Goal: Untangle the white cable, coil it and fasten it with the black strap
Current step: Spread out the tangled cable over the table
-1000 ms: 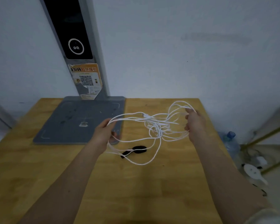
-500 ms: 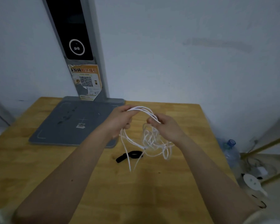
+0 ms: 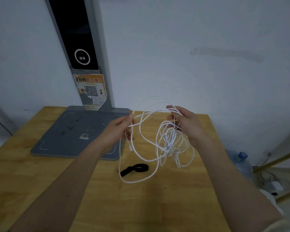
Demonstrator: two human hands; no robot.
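The left hand (image 3: 117, 131) pinches a strand of the white cable (image 3: 167, 144) between thumb and fingertips, and the right hand (image 3: 187, 126) grips several loops in curled fingers. Between the two hands strands arc across, while below the right fingers a tangled bunch hangs, seemingly just above the wooden table (image 3: 40, 181). Under the left fingers, the black strap (image 3: 135, 169) lies on the table inside the lowest hanging loop.

A torn orange sticker (image 3: 91, 91) on the grey kiosk column (image 3: 97, 67) carries a QR code beneath a heading ending "取件指引"; smaller print is unreadable.
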